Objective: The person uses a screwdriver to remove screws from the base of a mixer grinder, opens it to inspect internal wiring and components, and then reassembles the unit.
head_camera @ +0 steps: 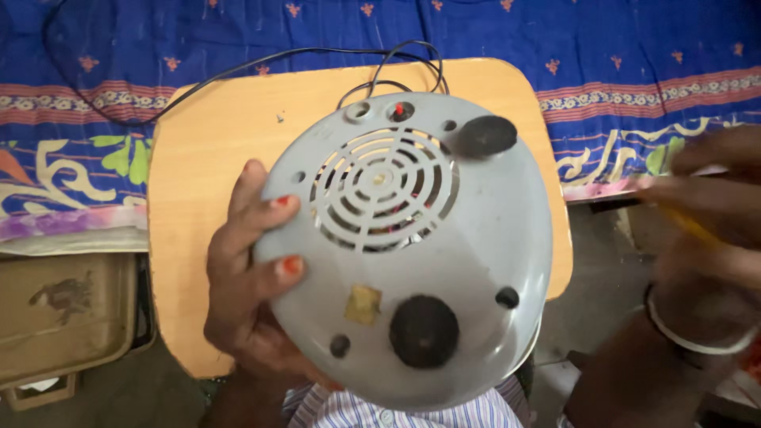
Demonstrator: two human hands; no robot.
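A round grey appliance (468, 238) rests upside down on a small wooden table (214, 135), its underside facing me with a circular vent grille (384, 186) and black rubber feet (423, 331). My left hand (246, 277) grips its left edge, fingers over the rim. At the right, blurred and off the appliance, my right hand (709, 210) holds a thin yellow-handled tool (691, 227). A black cord (261, 63) runs from the appliance's far side across the bed.
A blue patterned bedsheet (602, 55) covers the bed behind the table. A worn metal box (63, 317) sits on the floor at lower left. Bare floor shows right of the table.
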